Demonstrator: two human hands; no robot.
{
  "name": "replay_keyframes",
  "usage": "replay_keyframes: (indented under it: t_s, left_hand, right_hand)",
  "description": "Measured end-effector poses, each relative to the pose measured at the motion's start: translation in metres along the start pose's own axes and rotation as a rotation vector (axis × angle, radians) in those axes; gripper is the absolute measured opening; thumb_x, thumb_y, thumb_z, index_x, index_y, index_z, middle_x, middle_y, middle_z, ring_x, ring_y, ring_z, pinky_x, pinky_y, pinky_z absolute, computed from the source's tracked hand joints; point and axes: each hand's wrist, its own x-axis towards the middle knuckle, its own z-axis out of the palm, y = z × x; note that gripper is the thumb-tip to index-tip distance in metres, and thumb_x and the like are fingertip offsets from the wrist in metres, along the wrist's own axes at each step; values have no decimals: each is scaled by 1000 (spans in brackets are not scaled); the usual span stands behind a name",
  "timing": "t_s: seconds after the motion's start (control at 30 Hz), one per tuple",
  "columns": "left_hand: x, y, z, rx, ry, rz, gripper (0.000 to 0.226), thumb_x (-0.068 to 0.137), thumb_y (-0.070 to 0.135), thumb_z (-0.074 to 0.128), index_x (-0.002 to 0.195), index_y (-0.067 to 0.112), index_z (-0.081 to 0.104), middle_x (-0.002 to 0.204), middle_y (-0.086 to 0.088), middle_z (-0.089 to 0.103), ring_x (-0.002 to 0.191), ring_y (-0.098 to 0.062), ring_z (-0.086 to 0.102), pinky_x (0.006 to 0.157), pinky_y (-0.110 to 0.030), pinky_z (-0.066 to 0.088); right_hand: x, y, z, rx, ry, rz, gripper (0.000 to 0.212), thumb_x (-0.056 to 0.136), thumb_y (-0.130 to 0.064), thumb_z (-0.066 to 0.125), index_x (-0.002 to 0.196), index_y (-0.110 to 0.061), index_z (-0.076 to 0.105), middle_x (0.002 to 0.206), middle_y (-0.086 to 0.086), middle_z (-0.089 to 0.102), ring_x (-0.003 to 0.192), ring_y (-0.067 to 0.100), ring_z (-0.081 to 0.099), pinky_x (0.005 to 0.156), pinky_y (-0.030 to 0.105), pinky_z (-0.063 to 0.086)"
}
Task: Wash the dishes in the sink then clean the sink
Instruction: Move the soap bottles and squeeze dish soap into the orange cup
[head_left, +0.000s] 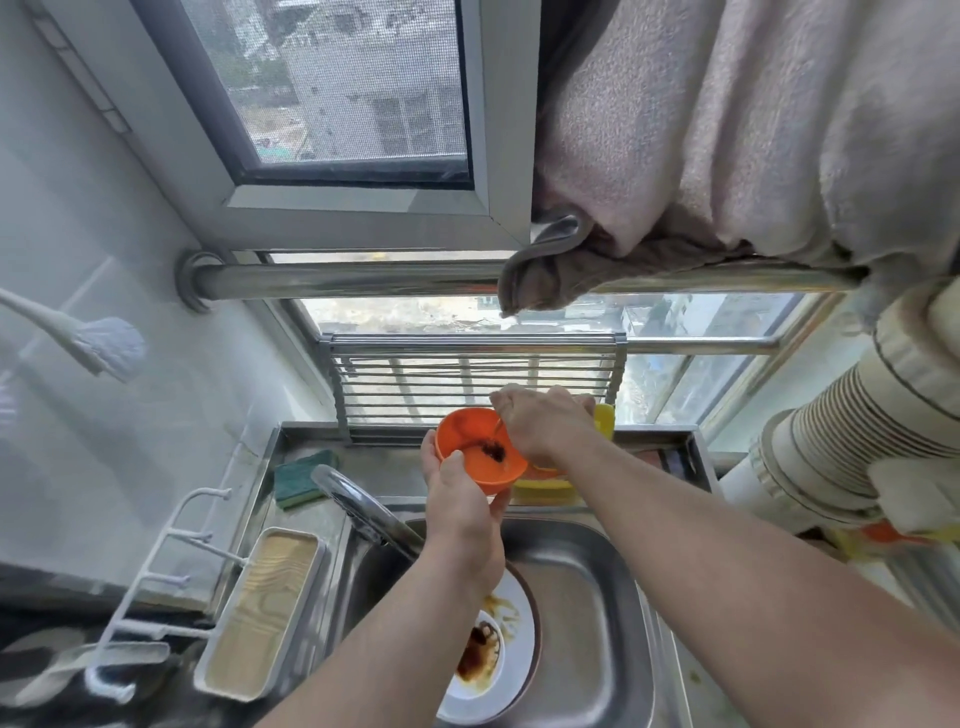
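Dishes are split between the hands and the sink. An orange bowl is held above the sink's far edge, tipped so its open mouth faces the person; a dark brown smear of sauce sits low inside it. The left hand grips the bowl from below, thumb hooked over the near rim and fingers curled around the outside. The right hand is at the bowl's right rim with fingers curled, but what it pinches cannot be made out.

Down in the steel basin, towards its near-left corner, lies a white plate with a dark rim, streaked with brown sauce; a small white dish rests on it, also coated in dark sauce. The left forearm hides part of both.

Behind the bowl, on the sink's far ledge, sits a yellow container holding something orange, mostly hidden by the right hand. A curved chrome faucet rises at the far-left corner of the basin, its spout passing behind the left wrist. A green sponge lies on the ledge left of the faucet. Along the sink's left edge stands a long rectangular tray with a wood-grain inside, and a white wire rack stands beside it. A rolled metal drying rack leans against the window at the back.
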Motion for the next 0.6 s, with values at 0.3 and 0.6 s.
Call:
replay_keyframes:
  t_s: [0.3,0.6]
  left_hand:
    - [-1,-4,1,-20,17,14,42,115,30,31,152,47,39,140,-8,57,125,-29,59,89,-42,54]
    - [-5,-2,2,-39,47,2,44,115,27,32,154,47,36,134,-4,57,117,-24,60,91,-43,54]
  right_hand:
    - [-8,-4,3,-3,37,11,43,109,-49,12,117,-41,54,117,-2,64,123,29,48,94,51,27]
    - [-7,-6,-2,-28,-19,-11,45,110,-50,16,131,-39,54,134,-2,62,136,29,41,105,55,24]
